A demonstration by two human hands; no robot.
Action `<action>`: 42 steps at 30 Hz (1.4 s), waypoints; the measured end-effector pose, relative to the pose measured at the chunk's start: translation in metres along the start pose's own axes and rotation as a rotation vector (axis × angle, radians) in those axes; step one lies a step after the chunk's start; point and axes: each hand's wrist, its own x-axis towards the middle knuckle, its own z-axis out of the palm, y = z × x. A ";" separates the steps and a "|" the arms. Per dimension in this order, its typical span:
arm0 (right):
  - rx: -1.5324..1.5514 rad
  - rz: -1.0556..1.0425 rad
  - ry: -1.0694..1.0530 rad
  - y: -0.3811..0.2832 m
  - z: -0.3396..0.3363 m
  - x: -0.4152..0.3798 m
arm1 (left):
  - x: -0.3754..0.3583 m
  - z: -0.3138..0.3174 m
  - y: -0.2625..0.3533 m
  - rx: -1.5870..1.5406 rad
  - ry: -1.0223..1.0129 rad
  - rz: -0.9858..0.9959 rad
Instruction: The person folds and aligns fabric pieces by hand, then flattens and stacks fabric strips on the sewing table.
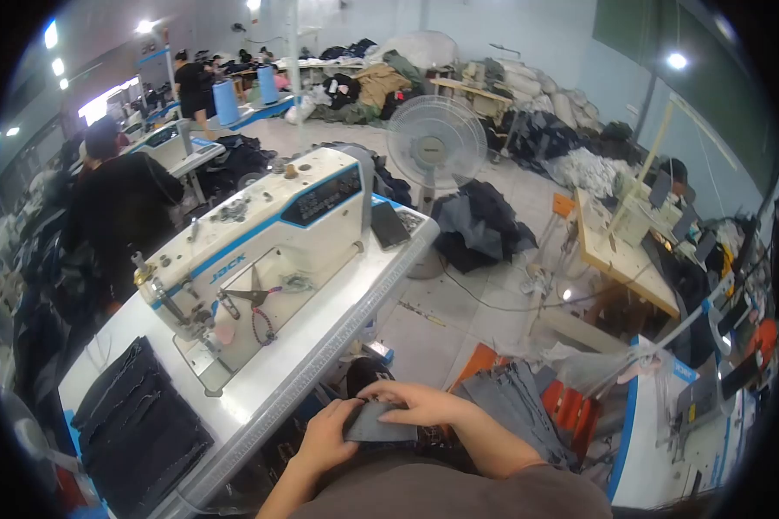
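In front of my lap, my left hand [325,437] grips the near left edge of a small grey denim piece [374,427]. My right hand [420,405] curls over the far and right side of the same piece, its thumb lying on the cloth. Both hands are closed on it, and some fingertips are hidden behind the fabric. Just to the right, a pile of grey denim pieces [519,406] lies over an orange surface. A stack of dark denim pieces [138,419] rests on the left end of the sewing table [346,311].
A white Jack sewing machine [260,238] stands on the table, with a dark phone [391,225] at its far end. Beyond are a standing fan [433,147] and a dark cloth heap [485,225]. A person in black [117,208] sits at the left. Another machine table [627,251] stands right.
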 end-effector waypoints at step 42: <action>0.269 -0.265 -0.072 -0.012 0.003 0.013 | -0.014 0.000 0.004 -1.140 -0.077 -0.429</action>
